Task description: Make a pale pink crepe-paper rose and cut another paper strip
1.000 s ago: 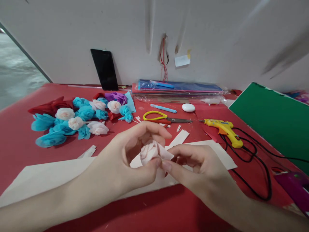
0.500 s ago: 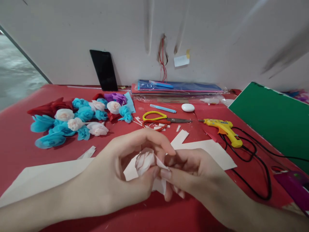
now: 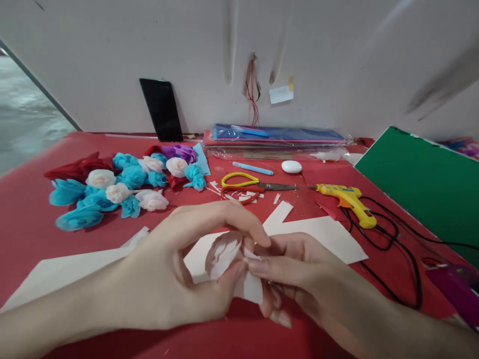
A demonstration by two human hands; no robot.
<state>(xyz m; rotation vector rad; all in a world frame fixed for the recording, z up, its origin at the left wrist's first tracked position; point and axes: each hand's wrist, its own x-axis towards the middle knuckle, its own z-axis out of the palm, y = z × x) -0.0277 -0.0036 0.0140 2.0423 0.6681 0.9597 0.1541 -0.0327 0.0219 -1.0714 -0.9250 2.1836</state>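
Observation:
Between my hands is a pale pink paper flower (image 3: 224,254) with layered, curled petals. My left hand (image 3: 190,264) curves round it, thumb against its base and fingers arched over the top. The thumb and fingers of my right hand (image 3: 292,269) pinch the flower's base and a loose flap of its paper on the right side. Part of the base is hidden behind the fingers. Beneath and behind the hands lies a cream paper sheet (image 3: 322,234) with a notched edge.
Scissors (image 3: 262,187) lie among paper scraps behind the hands. A yellow glue gun (image 3: 348,199) with a black cord rests at right, near a green board (image 3: 422,189). Finished blue, white and red flowers (image 3: 130,177) are heaped at left. A phone (image 3: 162,109) leans on the wall.
The flower has turned and tilted slightly in my hands, its petals showing more side-on. My right hand's lower fingers have dropped a little and spread. The things on the table stay put.

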